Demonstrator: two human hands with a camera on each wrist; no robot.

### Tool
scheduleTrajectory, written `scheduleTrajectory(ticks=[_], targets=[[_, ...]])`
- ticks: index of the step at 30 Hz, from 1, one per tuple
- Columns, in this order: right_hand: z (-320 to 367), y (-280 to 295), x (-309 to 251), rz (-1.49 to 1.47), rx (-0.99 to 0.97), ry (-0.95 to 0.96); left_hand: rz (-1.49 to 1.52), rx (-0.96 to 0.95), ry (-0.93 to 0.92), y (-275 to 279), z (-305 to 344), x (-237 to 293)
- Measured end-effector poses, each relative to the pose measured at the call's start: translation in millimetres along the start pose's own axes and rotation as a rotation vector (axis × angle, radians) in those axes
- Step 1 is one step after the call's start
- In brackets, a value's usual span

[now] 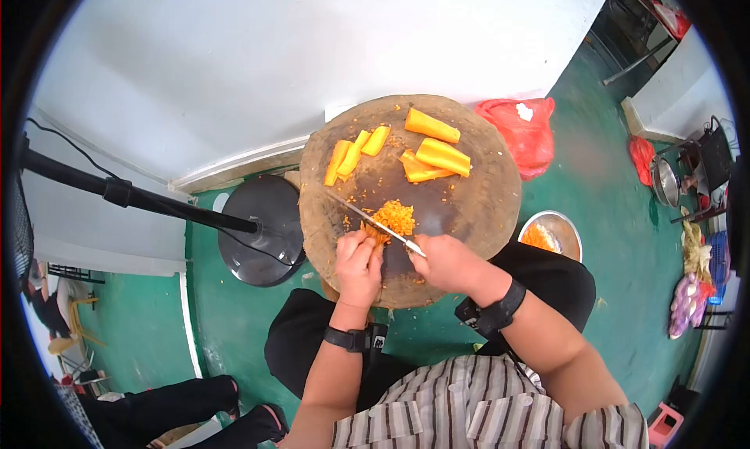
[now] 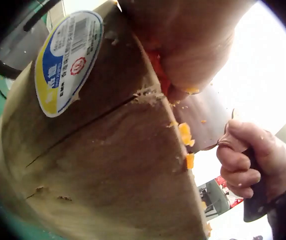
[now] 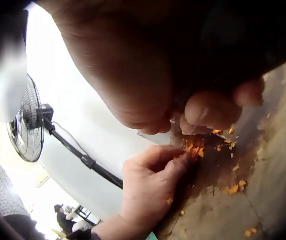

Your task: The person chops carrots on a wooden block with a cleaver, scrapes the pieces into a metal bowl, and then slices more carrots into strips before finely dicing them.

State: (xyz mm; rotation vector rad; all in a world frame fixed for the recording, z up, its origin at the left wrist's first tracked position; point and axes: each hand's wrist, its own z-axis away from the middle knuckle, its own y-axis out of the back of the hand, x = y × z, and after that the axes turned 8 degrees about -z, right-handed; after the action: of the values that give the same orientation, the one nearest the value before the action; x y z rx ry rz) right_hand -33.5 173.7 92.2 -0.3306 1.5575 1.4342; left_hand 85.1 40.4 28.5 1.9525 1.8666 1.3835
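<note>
On a round wooden chopping block, my right hand grips the handle of a cleaver, its blade slanting up and left. In the left wrist view the broad blade stands beside the block's edge. My left hand holds carrot strips down with bent fingers, right next to the blade; the hand covers most of them. Just beyond the blade lies a heap of finely chopped carrot. Thick carrot slabs lie at the far right of the block, narrower carrot pieces at the far left.
A metal bowl with chopped carrot and something pale stands on the floor at right. Behind the block sits a red plastic bag. A fan's black round base and slanting pole occupy the left. The white wall rises close behind.
</note>
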Motion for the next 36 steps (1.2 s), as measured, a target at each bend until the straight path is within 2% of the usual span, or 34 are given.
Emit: scheduleTrajectory(ticks=[3,5,7,10,13,16,23,26,28,31,36], targets=[[-2,9,3,-0.160,-0.039,-0.051,0.069,-0.003,0.040,3,0,-1],[1,6,3,-0.163,-0.018,-0.051,0.061,-0.016,0.030,1,2,-3],[2,1,4,-0.077,-0.004,0.009,-0.034,-0.009,-0.053,-3,4,-6],[10,3,-1,-0.014,0.023,0.050,-0.111,-0.027,-0.086,-6,5,-6],[27,12,-16,0.108,-0.032,0.015,-0.132,-0.026,-0.108,-5,4,-5],[38,11,-22,0.154,-0.053,-0.026,-0.180,0.030,-0.122,-6,-1,1],[14,-4,-17,0.161,-0.018,0.024,-0.151,0.006,-0.107,-7,1,-1],[8,-5,-11,0.128,0.006,0.050,-0.133,-0.031,-0.087,-5,3,-3],[6,-1,-4,0.055,-0.032,-0.010,-0.018,0.010,-0.008,-1,2,-1],[5,4,-4,-0.033,-0.060,-0.030,0.013,0.017,0.012,6,-1,4],[8,3,0,-0.075,-0.033,0.036,-0.105,-0.026,-0.094,0,4,-4]])
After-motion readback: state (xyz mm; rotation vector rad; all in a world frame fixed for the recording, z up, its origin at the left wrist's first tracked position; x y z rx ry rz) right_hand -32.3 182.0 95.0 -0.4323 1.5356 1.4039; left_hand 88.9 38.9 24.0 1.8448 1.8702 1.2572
